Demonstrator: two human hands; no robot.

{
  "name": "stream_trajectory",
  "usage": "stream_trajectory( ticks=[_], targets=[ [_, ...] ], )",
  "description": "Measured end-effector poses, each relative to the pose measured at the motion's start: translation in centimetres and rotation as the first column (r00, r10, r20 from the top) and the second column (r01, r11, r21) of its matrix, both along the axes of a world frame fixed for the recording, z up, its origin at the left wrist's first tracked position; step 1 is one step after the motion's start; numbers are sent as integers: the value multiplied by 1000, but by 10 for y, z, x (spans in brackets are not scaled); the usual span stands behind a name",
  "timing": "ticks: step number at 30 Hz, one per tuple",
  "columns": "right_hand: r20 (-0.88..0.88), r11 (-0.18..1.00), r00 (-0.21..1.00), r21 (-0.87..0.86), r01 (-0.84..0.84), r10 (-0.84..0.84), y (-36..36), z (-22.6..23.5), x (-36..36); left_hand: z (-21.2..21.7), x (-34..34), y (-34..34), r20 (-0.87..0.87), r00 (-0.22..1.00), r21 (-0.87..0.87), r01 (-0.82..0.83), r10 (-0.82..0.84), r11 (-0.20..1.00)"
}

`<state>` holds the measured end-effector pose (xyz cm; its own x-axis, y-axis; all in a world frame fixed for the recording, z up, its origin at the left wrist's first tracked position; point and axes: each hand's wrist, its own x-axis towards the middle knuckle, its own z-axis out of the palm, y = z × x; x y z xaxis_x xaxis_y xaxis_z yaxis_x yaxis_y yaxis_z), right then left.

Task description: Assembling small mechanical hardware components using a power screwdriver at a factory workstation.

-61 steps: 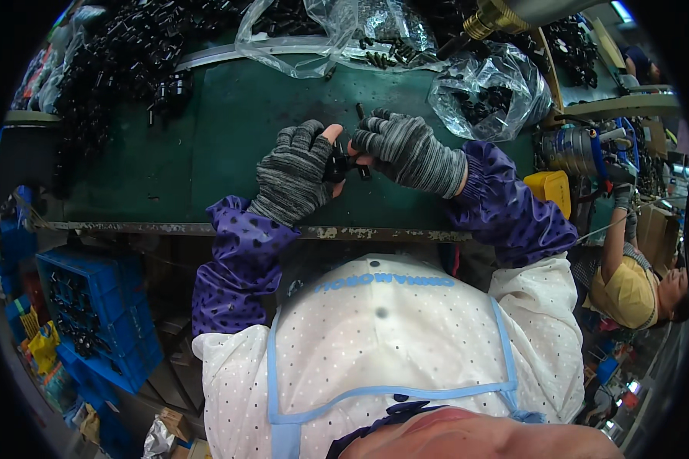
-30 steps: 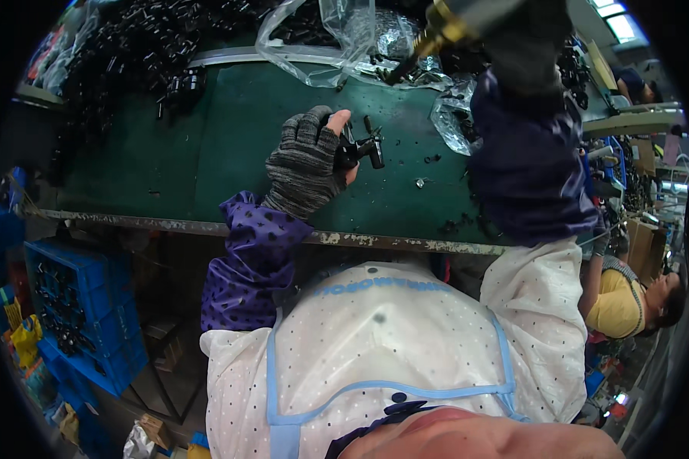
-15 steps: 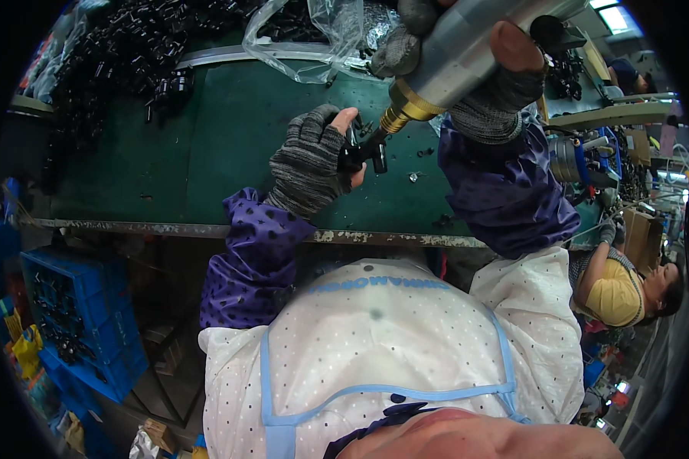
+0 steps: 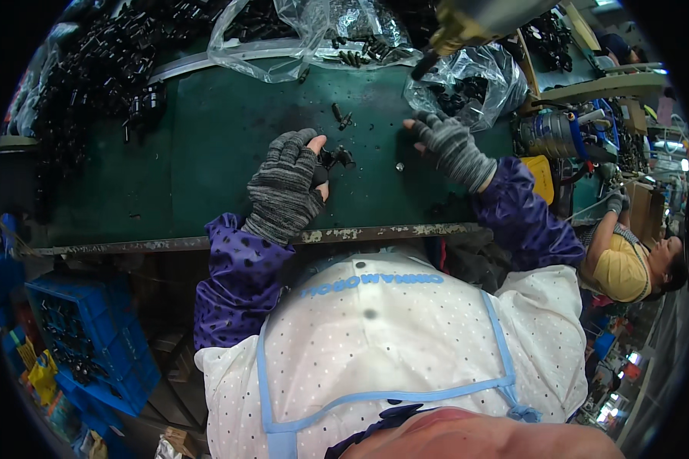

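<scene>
My left hand (image 4: pixel 285 186), in a grey knitted glove with bare fingertips, is closed on a small black part (image 4: pixel 335 157) resting at the green table top. Just beyond that part lie a few small dark screws (image 4: pixel 341 116). To the right, my right hand (image 4: pixel 453 147) in a matching glove is over the table, fingers stretched out and thumb apart, holding nothing. Above it hangs a metal power screwdriver (image 4: pixel 467 30) with a brass-coloured nose and dark tip, partly cut off by the upper edge.
A clear plastic bag (image 4: pixel 478 96) with black parts lies beyond my right hand. Black parts (image 4: pixel 99 92) are heaped at the far left; another clear bag (image 4: pixel 264 42) lies at the back. A blue crate (image 4: pixel 92 344) stands lower left. A co-worker (image 4: pixel 628 264) sits at far right.
My right hand has let go of the power screwdriver and come down toward the table. The screwdriver has moved up and away from the black part, which my left hand still grips.
</scene>
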<state>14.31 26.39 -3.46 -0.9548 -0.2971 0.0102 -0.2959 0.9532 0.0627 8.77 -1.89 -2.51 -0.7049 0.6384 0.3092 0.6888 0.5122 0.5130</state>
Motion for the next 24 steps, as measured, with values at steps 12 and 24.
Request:
stream_trajectory(
  ticks=[12,24],
  targets=[
    [645,91,701,-752,652,305,-63,36,-40,-9,6,0,-12,999,194,-31,34,980],
    [352,328,904,-907,265,243,-76,25,-47,-8,7,2,-50,999,183,-10,19,983]
  ],
)
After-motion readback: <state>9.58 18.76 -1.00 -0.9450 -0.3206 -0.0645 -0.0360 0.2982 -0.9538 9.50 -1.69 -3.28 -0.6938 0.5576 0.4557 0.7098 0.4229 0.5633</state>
